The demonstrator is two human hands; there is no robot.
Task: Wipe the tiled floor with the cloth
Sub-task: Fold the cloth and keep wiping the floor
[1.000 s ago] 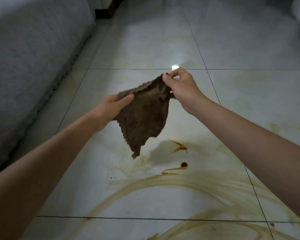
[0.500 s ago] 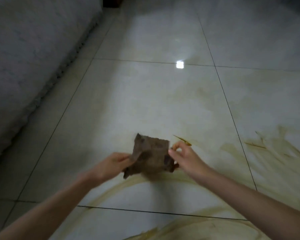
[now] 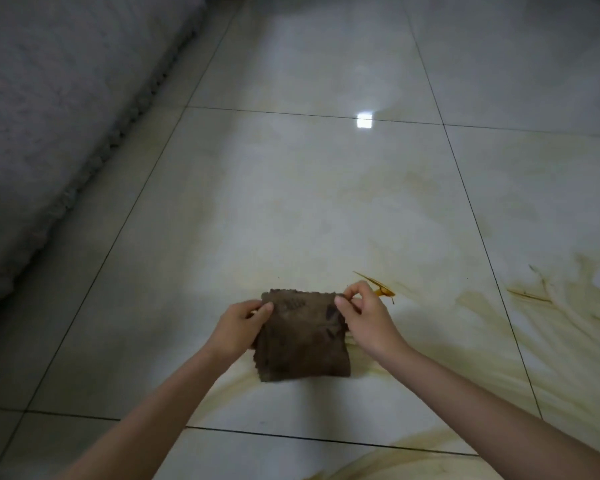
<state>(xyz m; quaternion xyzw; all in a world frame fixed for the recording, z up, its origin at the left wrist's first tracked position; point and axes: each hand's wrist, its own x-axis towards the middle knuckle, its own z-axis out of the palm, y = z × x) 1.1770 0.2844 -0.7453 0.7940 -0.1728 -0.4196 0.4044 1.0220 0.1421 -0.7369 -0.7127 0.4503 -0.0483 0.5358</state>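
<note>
A brown, stained cloth [image 3: 303,341] lies folded on the pale glossy tiled floor [image 3: 291,209]. My left hand [image 3: 241,329] pinches the cloth's far left corner. At the far right corner, my right hand [image 3: 364,318] pinches the edge between thumb and fingers. Yellow-brown smear streaks [image 3: 499,341] curve across the tiles to the right of the cloth and below it. A small orange splash [image 3: 381,289] sits just beyond my right hand.
A grey fabric-covered bed or sofa edge [image 3: 66,116] runs along the left side down to the floor. Dark grout lines cross the tiles. A bright light reflection [image 3: 365,120] shines on the floor farther ahead.
The cloth was hanging unfolded in the air between both hands a second ago. It has come down and now lies folded on the floor, with both hands still at its far corners.
</note>
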